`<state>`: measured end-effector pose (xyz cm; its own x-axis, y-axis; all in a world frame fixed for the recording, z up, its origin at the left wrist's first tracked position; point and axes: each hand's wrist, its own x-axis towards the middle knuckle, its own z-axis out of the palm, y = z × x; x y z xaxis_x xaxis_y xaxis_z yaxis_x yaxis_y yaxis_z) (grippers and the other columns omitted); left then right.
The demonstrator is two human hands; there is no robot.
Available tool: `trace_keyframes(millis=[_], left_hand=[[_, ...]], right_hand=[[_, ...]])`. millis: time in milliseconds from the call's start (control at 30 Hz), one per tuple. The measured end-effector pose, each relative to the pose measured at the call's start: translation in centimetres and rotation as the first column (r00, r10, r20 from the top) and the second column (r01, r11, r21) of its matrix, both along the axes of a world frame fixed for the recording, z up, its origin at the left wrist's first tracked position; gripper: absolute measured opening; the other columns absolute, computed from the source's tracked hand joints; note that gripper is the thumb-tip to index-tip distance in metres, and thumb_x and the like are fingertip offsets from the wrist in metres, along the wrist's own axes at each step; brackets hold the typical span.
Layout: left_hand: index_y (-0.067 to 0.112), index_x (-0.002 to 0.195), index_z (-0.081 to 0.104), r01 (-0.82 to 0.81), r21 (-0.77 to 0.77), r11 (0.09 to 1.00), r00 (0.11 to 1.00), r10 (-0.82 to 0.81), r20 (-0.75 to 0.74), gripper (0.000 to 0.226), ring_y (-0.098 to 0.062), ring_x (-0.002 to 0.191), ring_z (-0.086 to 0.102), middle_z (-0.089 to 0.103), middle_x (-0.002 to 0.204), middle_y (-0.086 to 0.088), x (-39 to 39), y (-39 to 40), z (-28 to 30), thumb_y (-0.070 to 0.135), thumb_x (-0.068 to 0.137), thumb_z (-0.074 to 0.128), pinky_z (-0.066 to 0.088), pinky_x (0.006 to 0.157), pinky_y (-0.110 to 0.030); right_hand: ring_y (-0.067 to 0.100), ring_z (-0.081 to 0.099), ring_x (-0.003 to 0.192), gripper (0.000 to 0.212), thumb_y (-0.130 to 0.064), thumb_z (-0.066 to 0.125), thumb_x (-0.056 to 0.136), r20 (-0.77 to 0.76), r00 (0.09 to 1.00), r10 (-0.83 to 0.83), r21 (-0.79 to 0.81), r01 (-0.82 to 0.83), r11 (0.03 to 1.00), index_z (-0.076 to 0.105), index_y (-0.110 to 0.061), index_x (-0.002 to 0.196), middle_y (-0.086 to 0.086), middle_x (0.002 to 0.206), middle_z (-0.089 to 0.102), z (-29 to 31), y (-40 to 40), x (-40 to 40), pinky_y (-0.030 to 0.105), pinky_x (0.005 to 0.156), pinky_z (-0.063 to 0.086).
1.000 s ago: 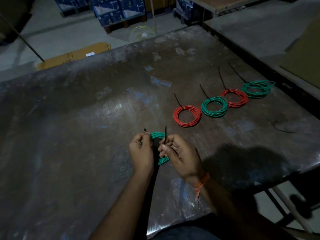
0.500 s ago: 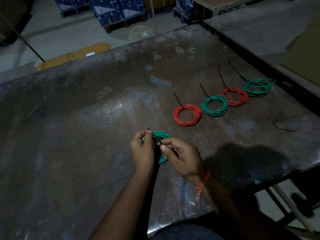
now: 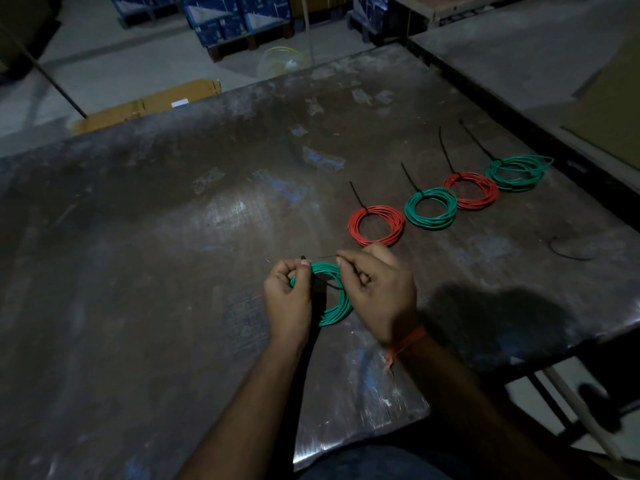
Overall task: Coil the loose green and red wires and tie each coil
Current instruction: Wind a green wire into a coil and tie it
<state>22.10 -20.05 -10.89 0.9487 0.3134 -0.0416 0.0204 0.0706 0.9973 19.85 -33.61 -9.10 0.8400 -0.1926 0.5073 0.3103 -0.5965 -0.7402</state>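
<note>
- Head view, hands: left hand [image 3: 287,299] has its grip clenched round the near-left side of a green coil [image 3: 334,299], thumb and forefinger pinching the head end of a black tie [image 3: 323,280].
- Right hand [image 3: 377,292] pinches the tie's thin tail at the fingertips [image 3: 341,266], grip closed on it.
- Green coil is held just above the dark tabletop [image 3: 156,237], between both hands.
- Farther right, four tied coils lie in a diagonal row: red coil [image 3: 376,225], second green coil [image 3: 431,208], second red coil [image 3: 471,191], far green coil [image 3: 517,172].
- Each has a black tie tail sticking out.
</note>
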Motion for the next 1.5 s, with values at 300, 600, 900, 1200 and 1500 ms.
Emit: trace_keyframes(millis=[300,600,900,1200,1500], left_hand=[[0.021,0.079,0.068,0.026,-0.092,0.995,0.999,-0.030,-0.045,0.015,-0.024,0.065,0.054,0.063,0.070,-0.010,-0.4,0.2,0.0,0.035,0.080,0.067,0.042,0.066,-0.041],[0.021,0.075,0.065,0.025,-0.127,0.992,0.998,-0.032,-0.051,0.012,-0.022,0.066,0.053,0.063,0.068,-0.007,-0.5,-0.1,0.3,0.021,0.087,0.064,0.041,0.065,-0.037],[0.022,0.075,0.067,0.026,-0.109,0.994,0.998,-0.033,-0.060,0.012,-0.021,0.064,0.055,0.065,0.068,-0.005,-0.5,-0.1,0.4,0.026,0.086,0.064,0.042,0.065,-0.038],[0.026,0.071,0.069,0.023,-0.100,0.995,0.999,-0.026,-0.028,0.015,-0.019,0.064,0.053,0.064,0.064,-0.001,-0.6,-0.3,0.6,0.023,0.085,0.063,0.040,0.060,-0.032],[0.020,0.078,0.063,0.075,-0.125,0.989,0.997,-0.077,-0.007,0.017,-0.025,0.066,0.052,0.059,0.068,-0.024,-0.5,0.3,-0.3,0.034,0.086,0.067,0.041,0.061,-0.041]], right_hand=[[0.018,0.057,0.066,0.014,-0.024,0.069,0.096,0.092,0.995,0.043,-0.249,-0.018,0.968,0.077,-0.014,0.101,0.002,0.080,0.061,0.9,0.8,0.0,0.031,0.057,0.047],[0.026,0.057,0.066,0.015,-0.025,0.063,0.098,0.082,0.994,0.069,-0.336,-0.038,0.941,0.073,-0.014,0.098,0.006,0.079,0.056,0.7,1.7,0.1,0.042,0.053,0.050],[0.028,0.058,0.066,0.016,-0.026,0.061,0.096,0.059,0.995,0.075,-0.367,-0.048,0.929,0.072,-0.015,0.100,0.006,0.082,0.057,0.9,1.5,0.2,0.042,0.052,0.051],[0.026,0.055,0.067,0.012,-0.022,0.061,0.096,0.058,0.991,0.117,-0.462,-0.077,0.883,0.069,-0.013,0.096,0.007,0.079,0.052,1.8,1.6,0.2,0.040,0.051,0.048],[0.006,0.056,0.068,0.017,-0.030,0.066,0.096,-0.201,0.914,0.353,0.005,-0.359,0.933,0.078,-0.022,0.087,-0.008,0.070,0.058,3.1,1.0,2.5,0.030,0.064,0.047]])
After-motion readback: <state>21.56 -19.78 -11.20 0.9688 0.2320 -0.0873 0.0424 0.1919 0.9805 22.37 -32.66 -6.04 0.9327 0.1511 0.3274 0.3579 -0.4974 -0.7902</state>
